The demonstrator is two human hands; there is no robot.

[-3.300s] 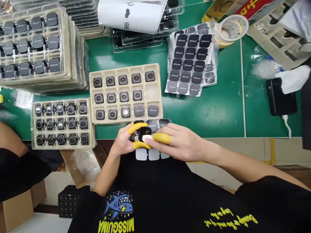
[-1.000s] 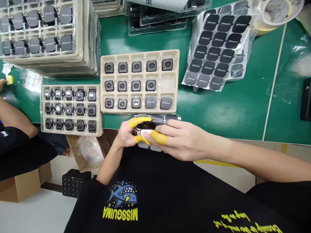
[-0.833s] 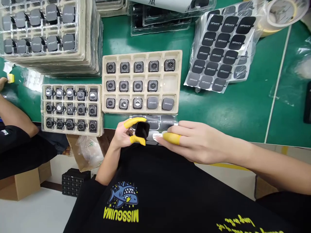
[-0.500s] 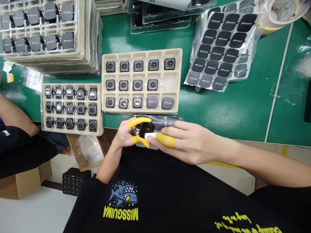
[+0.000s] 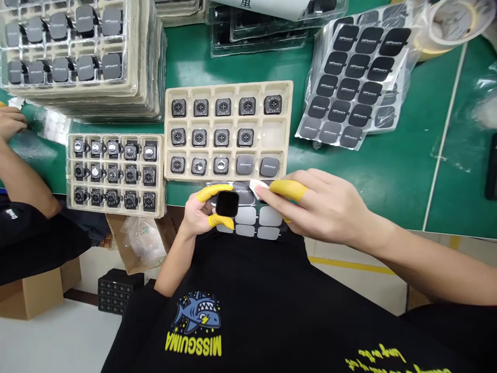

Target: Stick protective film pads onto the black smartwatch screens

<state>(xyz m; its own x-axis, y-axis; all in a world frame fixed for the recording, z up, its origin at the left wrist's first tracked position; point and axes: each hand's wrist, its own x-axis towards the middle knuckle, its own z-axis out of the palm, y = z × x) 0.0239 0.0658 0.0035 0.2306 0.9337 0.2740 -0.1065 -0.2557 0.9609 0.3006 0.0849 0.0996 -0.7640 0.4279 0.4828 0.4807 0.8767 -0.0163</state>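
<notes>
My left hand [image 5: 200,212], with yellow finger cots, grips a smartwatch body [image 5: 227,203] by its edges, its dark screen facing up. My right hand [image 5: 322,204], also wearing a yellow cot, pinches a small white cloth [image 5: 259,189] just right of the watch, apart from it. Under both hands lies a sheet of HiFuture stickers [image 5: 245,215], with some dark labels at its top and bare grey shapes below. Beyond it sits a beige tray [image 5: 229,174] of watch bodies, mostly back side up; two at the lower right show labelled faces.
A smaller tray [image 5: 115,211] of watch bodies stands to the left, below a tall stack of trays [image 5: 143,77]. More sticker sheets [image 5: 349,90] and tape rolls [image 5: 446,26] lie at the right. Another person's arm [image 5: 23,171] rests at the left edge.
My right hand has moved right and up with the white cloth, away from the watch. The watch screen is now uncovered. At the left, the other person's hand has come into view.
</notes>
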